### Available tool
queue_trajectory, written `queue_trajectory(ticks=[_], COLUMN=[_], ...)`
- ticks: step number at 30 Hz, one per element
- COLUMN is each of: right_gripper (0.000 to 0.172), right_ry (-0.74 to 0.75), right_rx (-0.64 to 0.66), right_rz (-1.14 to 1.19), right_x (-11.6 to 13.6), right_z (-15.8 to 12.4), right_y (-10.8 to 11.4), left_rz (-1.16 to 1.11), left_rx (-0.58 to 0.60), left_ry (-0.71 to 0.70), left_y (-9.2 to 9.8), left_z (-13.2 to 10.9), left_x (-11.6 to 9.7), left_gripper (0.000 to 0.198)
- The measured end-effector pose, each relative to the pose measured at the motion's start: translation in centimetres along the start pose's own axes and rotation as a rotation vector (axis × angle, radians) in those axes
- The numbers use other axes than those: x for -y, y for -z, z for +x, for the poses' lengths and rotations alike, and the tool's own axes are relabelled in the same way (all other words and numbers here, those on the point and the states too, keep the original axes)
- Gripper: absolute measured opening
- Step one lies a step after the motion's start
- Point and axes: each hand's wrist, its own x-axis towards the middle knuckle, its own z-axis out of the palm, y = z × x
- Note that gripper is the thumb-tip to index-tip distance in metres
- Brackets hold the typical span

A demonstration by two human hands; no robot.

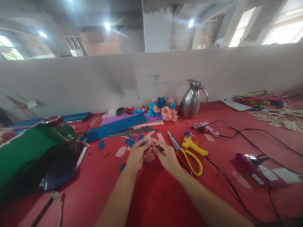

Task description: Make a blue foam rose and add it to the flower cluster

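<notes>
My left hand [139, 152] and my right hand [166, 155] meet above the middle of the red table. Between their fingertips is a small piece of pink paper [148, 138], pinched from both sides; its exact shape is partly hidden by the fingers. Cut pink petal shapes [121, 151] and blue paper scraps [130, 142] lie around my left hand. Just right of my right hand are scissors [186, 154] with yellow and red handles, blades pointing away. Beside them rests a yellow glue gun [194, 146] with a black cord.
Behind stand a bunch of pink and blue paper flowers [163, 108] and a steel jug [191, 100]. Blue paper strips [115, 126] lie at the back left. A pink glue gun [210, 128], cords and a purple power strip [260, 170] are right; a glass jar [62, 127] is left.
</notes>
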Motion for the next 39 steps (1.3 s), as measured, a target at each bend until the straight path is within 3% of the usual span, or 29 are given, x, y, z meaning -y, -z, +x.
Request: queue_trajectory(ticks=[4, 12, 18, 24, 34, 39], right_gripper=[0.015, 0.018, 0.019, 0.017, 0.017, 0.018], right_ry=[0.003, -0.017, -0.023, -0.029, -0.032, -0.048], right_rx=[-0.03, 0.015, 0.034, 0.066, 0.045, 0.04], right_rz=[0.036, 0.057, 0.16, 0.194, 0.247, 0.136], right_x=[-0.1, 0.0, -0.6, -0.7, -1.0, -1.3], right_z=[0.2, -0.1, -0.1, -0.2, 0.1, 0.1], right_y=[0.1, -0.1, -0.4, -0.7, -0.7, -0.2], left_rz=[0.049, 0.059, 0.059, 0.064, 0.07, -0.066], left_rx=[0.059, 0.021, 0.061, -0.016, 0.102, -0.017], left_ry=[0.034, 0.031, 0.044, 0.016, 0.046, -0.017], left_y=[-0.1, 0.0, 0.0, 0.3, 0.1, 0.9], left_z=[-0.1, -0.1, -0.1, 0.1, 0.0, 0.4], left_x=[0.0, -0.1, 0.1, 0.4, 0.3, -0.8], left_gripper=[0.021, 0.022, 0.022, 0.021, 0.021, 0.024])
